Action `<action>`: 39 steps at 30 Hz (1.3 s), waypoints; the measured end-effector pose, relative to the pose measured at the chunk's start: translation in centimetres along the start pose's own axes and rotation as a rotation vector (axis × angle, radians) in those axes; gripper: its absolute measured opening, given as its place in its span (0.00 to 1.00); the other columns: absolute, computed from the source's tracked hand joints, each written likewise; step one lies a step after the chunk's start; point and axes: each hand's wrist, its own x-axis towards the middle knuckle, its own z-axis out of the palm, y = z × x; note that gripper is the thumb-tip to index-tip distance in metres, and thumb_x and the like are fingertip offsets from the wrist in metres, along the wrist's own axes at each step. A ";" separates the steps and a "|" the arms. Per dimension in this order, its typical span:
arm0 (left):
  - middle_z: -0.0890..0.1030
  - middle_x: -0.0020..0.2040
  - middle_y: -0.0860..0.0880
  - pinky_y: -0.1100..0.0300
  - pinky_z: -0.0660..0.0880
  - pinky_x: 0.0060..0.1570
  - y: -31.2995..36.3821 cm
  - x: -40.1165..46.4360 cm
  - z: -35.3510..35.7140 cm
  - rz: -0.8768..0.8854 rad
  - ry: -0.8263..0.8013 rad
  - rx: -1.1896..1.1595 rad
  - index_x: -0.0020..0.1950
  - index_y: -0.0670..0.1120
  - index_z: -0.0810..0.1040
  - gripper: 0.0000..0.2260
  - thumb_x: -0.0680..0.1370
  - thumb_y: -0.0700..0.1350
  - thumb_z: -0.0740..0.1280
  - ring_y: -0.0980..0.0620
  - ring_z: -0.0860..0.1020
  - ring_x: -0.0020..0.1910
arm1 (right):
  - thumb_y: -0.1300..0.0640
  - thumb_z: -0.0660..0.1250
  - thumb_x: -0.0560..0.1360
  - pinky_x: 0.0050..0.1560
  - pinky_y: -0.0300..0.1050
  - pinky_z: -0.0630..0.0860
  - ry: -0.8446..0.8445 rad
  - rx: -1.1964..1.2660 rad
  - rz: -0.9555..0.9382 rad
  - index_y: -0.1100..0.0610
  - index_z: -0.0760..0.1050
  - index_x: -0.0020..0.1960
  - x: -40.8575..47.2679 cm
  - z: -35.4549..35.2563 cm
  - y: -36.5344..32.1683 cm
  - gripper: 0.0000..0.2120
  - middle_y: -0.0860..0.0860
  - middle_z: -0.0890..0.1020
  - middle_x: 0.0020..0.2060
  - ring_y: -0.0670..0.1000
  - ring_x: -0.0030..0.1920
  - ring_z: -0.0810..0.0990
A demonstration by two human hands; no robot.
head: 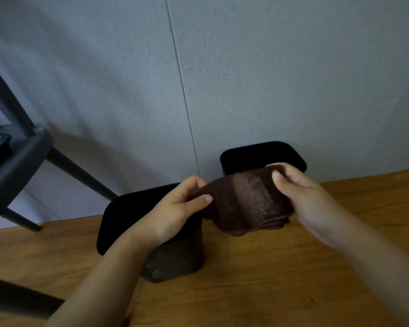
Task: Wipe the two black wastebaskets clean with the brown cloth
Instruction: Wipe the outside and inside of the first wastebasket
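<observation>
Both my hands hold the brown cloth (248,204) up above the wooden table, folded into a thick pad. My left hand (180,208) pinches its left edge between thumb and fingers. My right hand (298,192) grips its right side, thumb on top. Under my left hand and forearm stands the near black wastebasket (175,263), its rim partly hidden by my wrist. The far black wastebasket (262,154) stands behind the cloth against the wall, its lower part hidden.
The wooden table (281,279) fills the foreground and ends at a grey wall (222,79). A dark chair (21,161) with slanted legs stands at the left, beside the table's edge.
</observation>
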 end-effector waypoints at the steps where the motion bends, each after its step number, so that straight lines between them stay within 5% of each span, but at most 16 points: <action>1: 0.76 0.46 0.41 0.58 0.74 0.47 0.1 -0.2 -0.1 -0.032 0.025 -0.028 0.54 0.32 0.71 0.14 0.79 0.44 0.64 0.47 0.77 0.46 | 0.52 0.58 0.81 0.54 0.43 0.76 0.030 -0.090 -0.035 0.46 0.79 0.54 0.0 -0.3 -0.1 0.11 0.44 0.84 0.52 0.44 0.56 0.81; 5: 0.82 0.49 0.41 0.57 0.80 0.48 -0.2 -0.5 0.5 -0.196 0.094 -0.226 0.58 0.35 0.76 0.14 0.78 0.45 0.63 0.46 0.81 0.49 | 0.49 0.54 0.82 0.54 0.40 0.75 0.106 -0.371 -0.117 0.44 0.75 0.57 -0.2 -0.6 0.1 0.11 0.42 0.81 0.52 0.38 0.53 0.79; 8: 0.82 0.57 0.38 0.50 0.79 0.54 -0.5 -0.7 1.5 -0.352 0.122 -0.585 0.61 0.38 0.78 0.17 0.77 0.46 0.64 0.41 0.80 0.57 | 0.44 0.53 0.81 0.60 0.46 0.74 0.170 -0.456 -0.030 0.46 0.72 0.60 0.0 -0.6 1.4 0.14 0.41 0.78 0.55 0.43 0.58 0.76; 11: 0.81 0.60 0.38 0.48 0.80 0.53 -0.8 -1.0 2.2 -0.440 0.066 -0.880 0.64 0.40 0.77 0.18 0.75 0.44 0.64 0.41 0.80 0.58 | 0.42 0.59 0.78 0.65 0.51 0.73 0.122 -0.060 0.271 0.51 0.73 0.66 0.0 -0.5 1.6 0.21 0.48 0.79 0.60 0.50 0.61 0.78; 13: 0.80 0.61 0.38 0.49 0.81 0.49 -1.1 -1.1 2.4 -0.411 0.049 -0.907 0.66 0.42 0.75 0.17 0.77 0.38 0.62 0.41 0.81 0.57 | 0.50 0.65 0.78 0.62 0.50 0.75 0.017 0.173 0.365 0.54 0.75 0.64 -0.4 -0.7 1.3 0.17 0.50 0.83 0.58 0.51 0.59 0.81; 17: 0.82 0.59 0.40 0.53 0.82 0.42 -1.3 -0.8 3.0 -0.407 0.156 -0.800 0.66 0.43 0.74 0.17 0.81 0.33 0.55 0.43 0.82 0.55 | 0.61 0.68 0.77 0.55 0.47 0.78 0.121 -0.075 0.250 0.51 0.79 0.58 -0.7 -0.7 1.3 0.11 0.50 0.85 0.51 0.50 0.53 0.84; 22: 0.82 0.54 0.47 0.52 0.81 0.50 0.4 -0.4 5.7 -0.257 0.336 -0.292 0.59 0.48 0.74 0.12 0.80 0.35 0.60 0.50 0.82 0.51 | 0.58 0.68 0.77 0.47 0.38 0.78 0.272 -0.485 -0.046 0.48 0.76 0.58 -1.5 3.4 1.0 0.11 0.43 0.80 0.50 0.43 0.51 0.79; 27: 0.80 0.53 0.52 0.54 0.81 0.49 0.6 -0.3 6.6 0.002 0.384 0.073 0.58 0.55 0.76 0.12 0.78 0.41 0.66 0.54 0.81 0.51 | 0.52 0.68 0.76 0.37 0.26 0.74 0.260 -0.148 -0.047 0.48 0.75 0.59 -2.1 6.0 1.1 0.12 0.42 0.80 0.50 0.35 0.47 0.79; 34: 0.78 0.56 0.54 0.63 0.78 0.54 -0.1 -1.2 7.6 0.129 0.489 0.195 0.61 0.53 0.76 0.15 0.77 0.39 0.67 0.61 0.77 0.55 | 0.56 0.68 0.76 0.51 0.47 0.79 0.269 0.353 0.126 0.56 0.82 0.56 -2.0 5.6 0.6 0.10 0.52 0.86 0.48 0.50 0.52 0.84; 36: 0.78 0.56 0.55 0.67 0.76 0.54 0.0 -1.3 7.7 0.155 0.498 0.216 0.63 0.53 0.76 0.16 0.76 0.42 0.68 0.63 0.76 0.56 | 0.51 0.68 0.76 0.56 0.51 0.78 0.216 0.341 0.133 0.56 0.83 0.55 -2.0 5.4 0.6 0.12 0.53 0.86 0.49 0.52 0.53 0.84; 39: 0.79 0.54 0.55 0.59 0.79 0.54 0.3 -1.5 7.8 0.137 0.449 0.059 0.62 0.51 0.76 0.13 0.77 0.42 0.67 0.62 0.78 0.55 | 0.48 0.70 0.74 0.56 0.51 0.78 0.179 0.205 0.077 0.53 0.83 0.53 -2.3 5.8 0.7 0.13 0.51 0.86 0.49 0.49 0.53 0.84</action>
